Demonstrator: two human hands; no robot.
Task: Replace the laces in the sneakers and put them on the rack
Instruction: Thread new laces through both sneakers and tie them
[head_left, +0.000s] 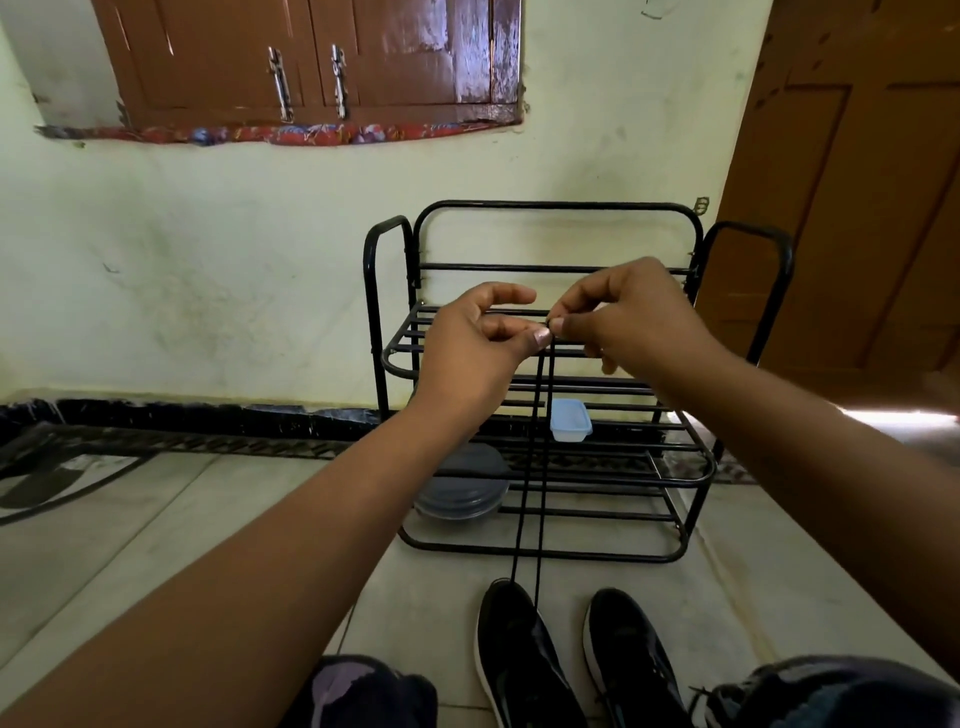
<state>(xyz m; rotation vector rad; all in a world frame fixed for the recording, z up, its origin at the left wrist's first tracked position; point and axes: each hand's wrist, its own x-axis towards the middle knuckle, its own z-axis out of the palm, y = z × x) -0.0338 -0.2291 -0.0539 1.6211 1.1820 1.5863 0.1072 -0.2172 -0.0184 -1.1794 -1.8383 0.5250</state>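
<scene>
Head view: in front of the black metal shoe rack (540, 208), the left hand (475, 343) and right hand (631, 317) pinch the two ends of a black lace (532, 467) together, raised taut from the left sneaker (519, 654); the right sneaker (631, 660) lies beside it. Uneven ends would likely leave one side short; a slipped pinch drops them.

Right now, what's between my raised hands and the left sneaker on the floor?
In the head view, two strands of black lace run from the hands to the left sneaker, crossing the rack.
</scene>
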